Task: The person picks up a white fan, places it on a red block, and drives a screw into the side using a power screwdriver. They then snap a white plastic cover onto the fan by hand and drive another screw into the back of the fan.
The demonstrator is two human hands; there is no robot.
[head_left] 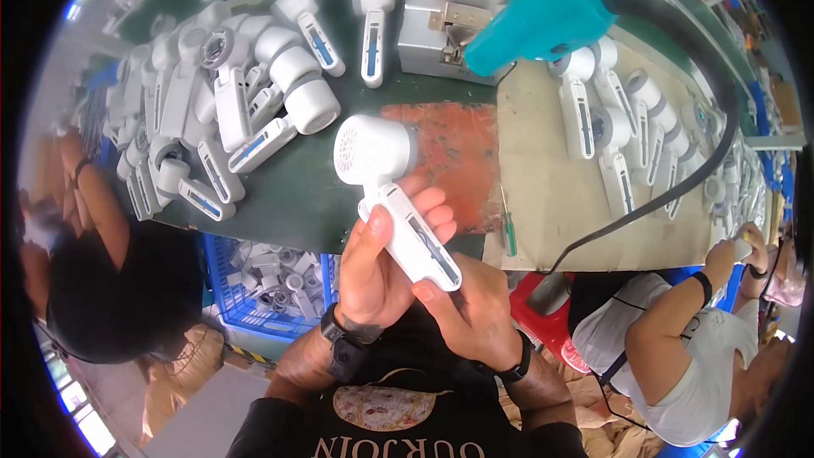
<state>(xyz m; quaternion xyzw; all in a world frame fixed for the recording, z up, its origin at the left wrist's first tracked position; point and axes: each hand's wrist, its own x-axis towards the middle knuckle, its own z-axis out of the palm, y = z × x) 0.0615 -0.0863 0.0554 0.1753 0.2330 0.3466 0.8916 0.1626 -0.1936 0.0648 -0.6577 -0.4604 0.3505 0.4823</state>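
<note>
In front of my chest I hold a white handheld fan (415,233), its round, vented head tilted up and to the left. Its handle has a long open slot with dark wiring inside. My left hand (369,276) is closed around the handle, thumb on the near side and fingertips showing beyond it. At the handle's lower end, my right hand (479,309) grips with the thumb, its other fingers partly hidden. The fan hangs above the near edge of the green tabletop (297,203), beside a worn reddish mat (462,161).
Many similar fans (229,102) crowd the left; several more (615,136) lie on cardboard (534,178) at right. A teal blower (547,13) with a dark hose, a metal box (432,25) and a green-handled screwdriver (510,233) are nearby. A blue basket (220,293) stands below; people flank me.
</note>
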